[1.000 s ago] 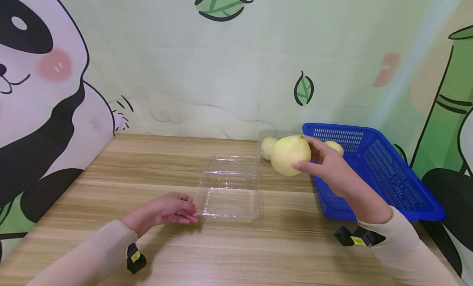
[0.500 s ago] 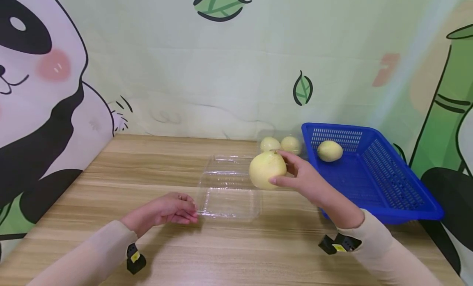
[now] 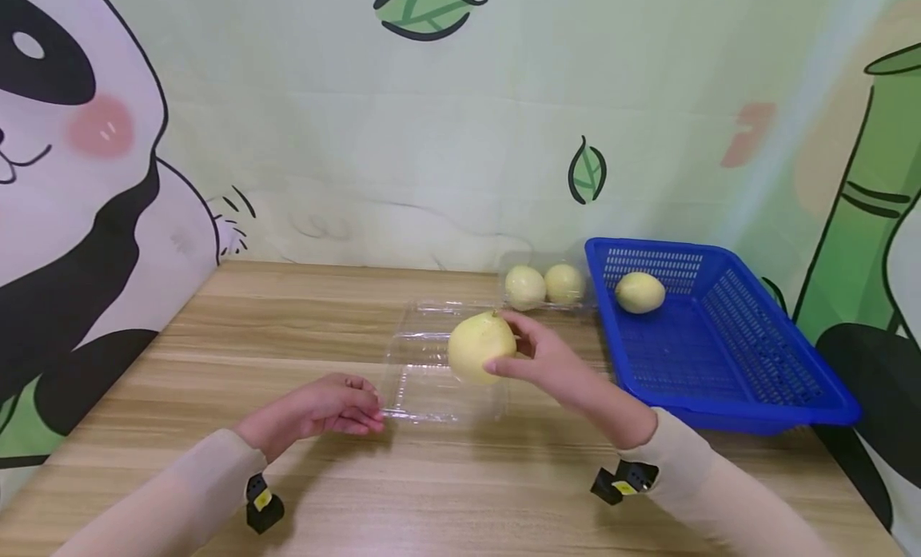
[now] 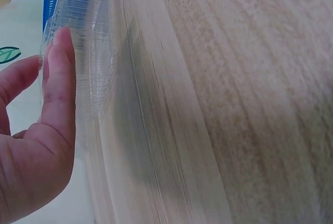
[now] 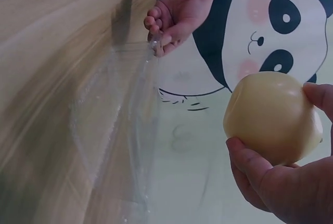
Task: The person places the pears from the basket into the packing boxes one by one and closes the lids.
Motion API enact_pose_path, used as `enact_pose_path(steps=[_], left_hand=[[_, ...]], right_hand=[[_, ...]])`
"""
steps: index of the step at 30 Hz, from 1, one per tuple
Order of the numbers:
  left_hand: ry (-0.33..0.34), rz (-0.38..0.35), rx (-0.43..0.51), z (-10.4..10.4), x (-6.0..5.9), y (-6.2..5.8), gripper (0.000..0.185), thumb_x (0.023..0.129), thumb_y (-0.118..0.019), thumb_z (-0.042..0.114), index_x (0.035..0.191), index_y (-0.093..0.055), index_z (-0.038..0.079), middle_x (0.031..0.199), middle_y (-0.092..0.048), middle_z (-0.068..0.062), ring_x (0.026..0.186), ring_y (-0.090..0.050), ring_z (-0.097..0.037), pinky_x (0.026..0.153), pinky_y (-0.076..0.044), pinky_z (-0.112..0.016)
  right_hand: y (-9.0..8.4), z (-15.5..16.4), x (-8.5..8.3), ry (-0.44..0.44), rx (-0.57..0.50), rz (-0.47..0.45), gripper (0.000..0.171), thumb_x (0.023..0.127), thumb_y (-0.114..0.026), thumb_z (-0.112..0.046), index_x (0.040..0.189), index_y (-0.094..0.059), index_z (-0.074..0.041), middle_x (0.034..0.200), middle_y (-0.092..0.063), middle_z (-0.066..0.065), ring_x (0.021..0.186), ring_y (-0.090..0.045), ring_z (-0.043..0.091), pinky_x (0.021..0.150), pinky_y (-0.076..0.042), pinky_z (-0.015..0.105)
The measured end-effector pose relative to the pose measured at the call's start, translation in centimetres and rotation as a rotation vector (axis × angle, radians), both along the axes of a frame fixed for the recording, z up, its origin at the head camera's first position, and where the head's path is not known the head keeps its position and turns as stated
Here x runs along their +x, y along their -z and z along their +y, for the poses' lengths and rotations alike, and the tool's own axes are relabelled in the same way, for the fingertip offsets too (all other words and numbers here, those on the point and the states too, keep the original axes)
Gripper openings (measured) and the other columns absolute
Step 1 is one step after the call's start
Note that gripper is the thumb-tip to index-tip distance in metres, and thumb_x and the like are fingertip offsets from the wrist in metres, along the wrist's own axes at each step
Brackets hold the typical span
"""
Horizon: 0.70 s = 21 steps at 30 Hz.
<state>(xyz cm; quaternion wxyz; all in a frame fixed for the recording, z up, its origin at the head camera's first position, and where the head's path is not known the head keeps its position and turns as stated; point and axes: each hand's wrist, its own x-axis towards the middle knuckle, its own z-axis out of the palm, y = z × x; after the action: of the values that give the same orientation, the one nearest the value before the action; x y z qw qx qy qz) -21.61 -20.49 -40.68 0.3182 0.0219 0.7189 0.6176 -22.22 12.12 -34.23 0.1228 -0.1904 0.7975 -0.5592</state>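
**Holding a pale fruit over an open clear box**

Gripping a pale yellow fruit point(image 3: 480, 348) from its right side, my right hand point(image 3: 550, 364) keeps it in the air above the open clear plastic box point(image 3: 439, 364), with fingers and thumb curled round the skin; the right wrist view shows the same fruit point(image 5: 271, 116) cupped in the fingers, with nothing under it but air. The fruit's stem end points up. The box lies flat on the wooden table point(image 3: 460, 485), its lid folded back toward the wall. My left hand point(image 3: 327, 407) rests on the table at the box's near left corner, fingers loosely bent; in the left wrist view its fingertips point(image 4: 63, 42) lie straight against the ribbed edge of the box point(image 4: 88, 52), touching it rather than clasping it. I cannot tell whether the thumb presses the rim as well.

Behind the box, near the wall, a second clear container point(image 3: 544, 285) holds two more pale fruits side by side. Just to its right stands a blue mesh basket point(image 3: 755, 357) with one further fruit point(image 3: 639, 292) lying in its far left corner. The basket sits at the right edge of the table, well apart from the left hand. A wall hanging with a panda point(image 3: 72, 181) and green leaves backs the scene.
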Motion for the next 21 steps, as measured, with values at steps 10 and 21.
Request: enact_pose_path(steps=[10, 21], left_hand=[[0.003, 0.008, -0.002, 0.0, 0.0, 0.2, 0.008, 0.101, -0.053, 0.007, 0.105, -0.056, 0.0, 0.087, -0.075, 0.0, 0.08, -0.074, -0.008, 0.075, -0.063, -0.018], [0.014, 0.006, 0.014, 0.0, 0.0, 0.0, 0.009, 0.102, -0.053, 0.007, 0.107, -0.055, 0.0, 0.086, -0.075, 0.001, 0.08, -0.074, -0.006, 0.074, -0.063, -0.017]], right_hand=[[2.1, -2.6, -0.7, -0.041, -0.018, -0.089, 0.074, 0.092, -0.071, -0.011, 0.154, -0.035, 0.004, 0.153, -0.047, 0.027, 0.136, -0.054, 0.042, 0.109, -0.057, 0.042], [3.5, -5.2, -1.4, -0.013, -0.045, -0.198, 0.072, 0.092, -0.072, -0.013, 0.154, -0.039, -0.001, 0.151, -0.051, 0.023, 0.133, -0.057, 0.037, 0.103, -0.06, 0.041]])
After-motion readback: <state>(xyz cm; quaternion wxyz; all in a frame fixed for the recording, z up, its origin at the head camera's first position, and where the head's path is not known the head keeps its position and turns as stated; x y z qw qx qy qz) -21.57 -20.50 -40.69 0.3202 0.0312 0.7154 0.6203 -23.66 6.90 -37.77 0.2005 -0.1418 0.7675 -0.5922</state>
